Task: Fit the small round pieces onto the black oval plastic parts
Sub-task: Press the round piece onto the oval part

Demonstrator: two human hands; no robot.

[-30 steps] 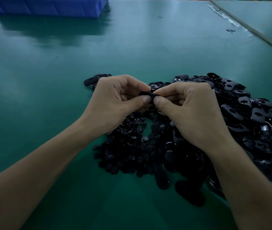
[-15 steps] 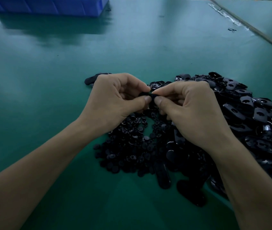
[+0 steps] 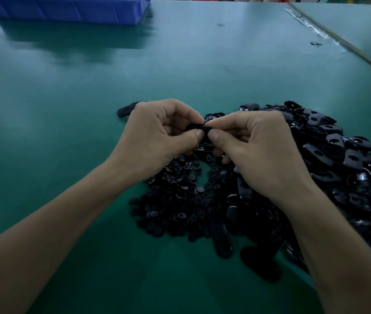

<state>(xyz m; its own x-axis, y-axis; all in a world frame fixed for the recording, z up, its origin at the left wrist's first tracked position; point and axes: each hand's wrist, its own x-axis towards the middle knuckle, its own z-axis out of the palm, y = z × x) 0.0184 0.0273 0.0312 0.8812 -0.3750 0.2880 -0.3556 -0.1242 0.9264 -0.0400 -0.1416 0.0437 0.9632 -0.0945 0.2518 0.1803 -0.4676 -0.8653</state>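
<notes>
Both hands meet above the worktop: your left hand and right hand each pinch one black part between thumb and forefinger, likely so a round piece can be pressed home. Loose small round pieces lie just beneath, with oval parts heaped to the right. Open room spreads left and ahead, up to the blue bin.
</notes>
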